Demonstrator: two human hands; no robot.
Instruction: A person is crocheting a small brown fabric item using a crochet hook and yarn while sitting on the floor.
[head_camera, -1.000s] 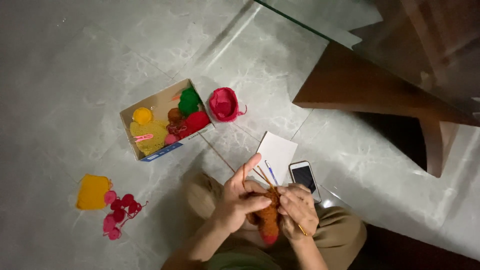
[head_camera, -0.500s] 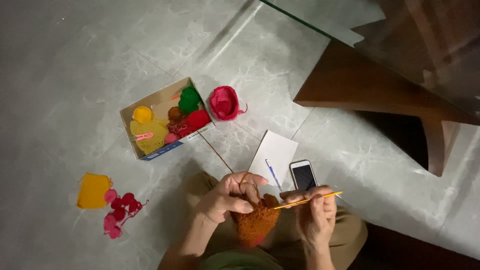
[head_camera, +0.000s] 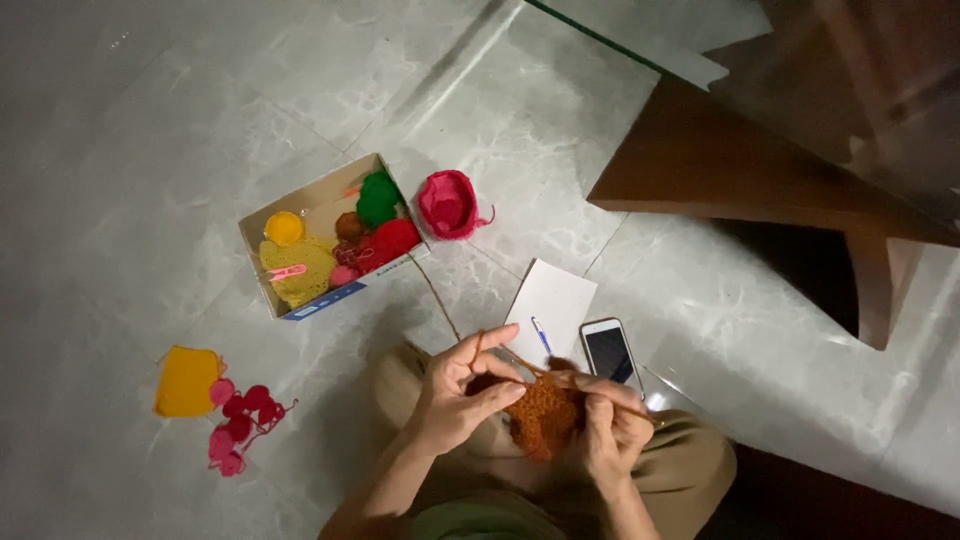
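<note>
Down low, the left hand (head_camera: 455, 395) pinches the top edge of an orange knitted piece (head_camera: 542, 415), with brown yarn (head_camera: 440, 295) looped over one finger. Just beside it, the right hand (head_camera: 612, 425) is curled shut on the piece's other side. Both rest over the person's lap. A phone (head_camera: 610, 350), white paper (head_camera: 550, 305) and a box of yarn balls (head_camera: 330, 235) lie near on the floor.
</note>
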